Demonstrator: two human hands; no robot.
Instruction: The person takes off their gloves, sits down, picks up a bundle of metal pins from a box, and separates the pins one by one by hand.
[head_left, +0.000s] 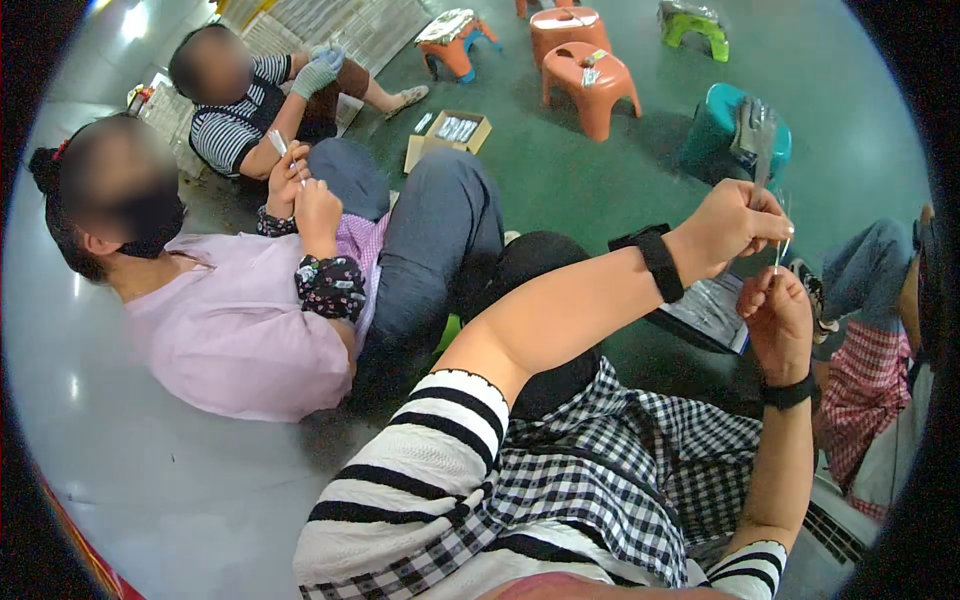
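My left hand (733, 228), with a black band at its wrist, is closed in a pinch. A narrow, see-through strip, like a thin plastic sleeve (766, 150), sticks up from its fingers. Just below it, my right hand (778, 312) has its fingers curled together around the lower ends of several thin whitish sticks (786, 235). The sticks stand nearly upright and pass close by my left fingertips. What exactly they are is too small to tell. Under my hands, partly hidden by my left forearm, lies a dark-edged tray (735, 338) with clear, shiny packets in it.
To my left sits a person in a pink top (240, 310), handling a thin white item. Another gloved person (225, 120) sits farther back. An open cardboard box (415, 152) stands on the green floor, near orange stools (592, 85) and a teal stool (705, 130). Someone's checkered apron (870, 385) shows at right.
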